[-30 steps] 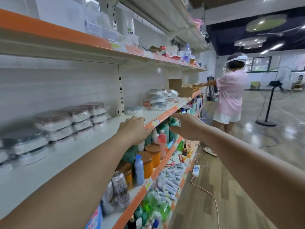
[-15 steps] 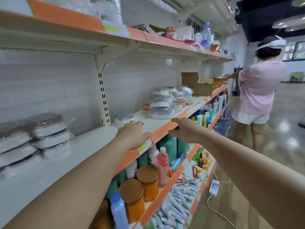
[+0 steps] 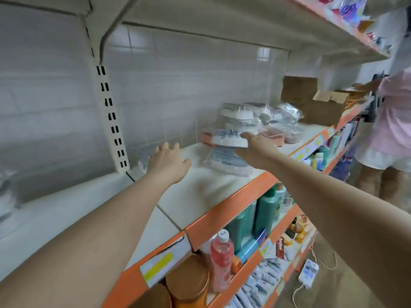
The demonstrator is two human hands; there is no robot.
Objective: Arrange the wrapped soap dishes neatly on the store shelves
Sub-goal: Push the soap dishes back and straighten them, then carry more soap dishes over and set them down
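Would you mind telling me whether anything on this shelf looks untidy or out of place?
Yes: the wrapped soap dishes by the right hand sit in a loose, tilted heap with crumpled plastic, not in even stacks. One lone wrapped dish lies apart, beyond the left hand.

Head view, close, angled down and rightward along the shelf (image 3: pixel 222 192), somewhat blurred

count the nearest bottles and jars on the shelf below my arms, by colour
teal bottles: 2
pink bottle: 1
orange jars: 2
total: 5
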